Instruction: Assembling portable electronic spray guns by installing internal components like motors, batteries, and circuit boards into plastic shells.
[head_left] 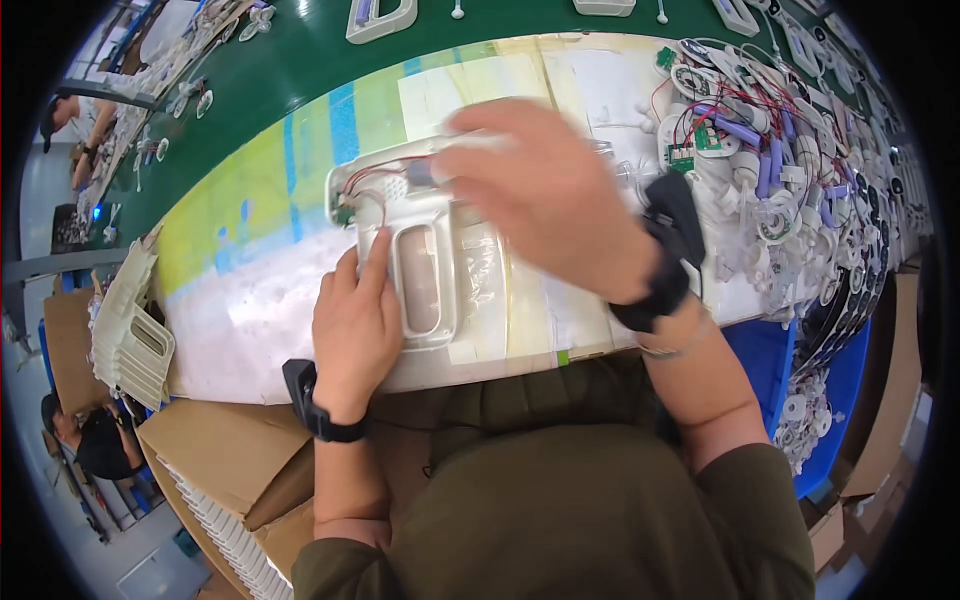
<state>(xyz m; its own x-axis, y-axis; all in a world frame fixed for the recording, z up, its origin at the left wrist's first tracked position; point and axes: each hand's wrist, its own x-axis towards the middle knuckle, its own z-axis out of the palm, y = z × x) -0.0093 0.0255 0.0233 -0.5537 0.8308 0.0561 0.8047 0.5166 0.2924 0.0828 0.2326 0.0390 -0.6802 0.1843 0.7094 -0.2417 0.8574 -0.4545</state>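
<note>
A white plastic housing [449, 290] with a long oval handle opening lies on the work board in front of me. Red wires [372, 175], a small green circuit board [345, 214] and a grey block [418, 172] sit in its far, wider end. My left hand [355, 320] grips the housing's left edge, its fingers closed along the rim. Over the housing's far right side is my right hand [545, 190], smeared by motion. Its fingertips hide part of the housing near the grey block, and whether they hold anything cannot be made out.
Wired assemblies with purple cylinders [740, 130] and clear plastic parts [780, 220] are heaped at the right. Below them stands a blue bin [850, 400]. Stacked white shells [132, 330] stand at the left, above a cardboard box [215, 450]. A green belt [290, 70] carries more housings.
</note>
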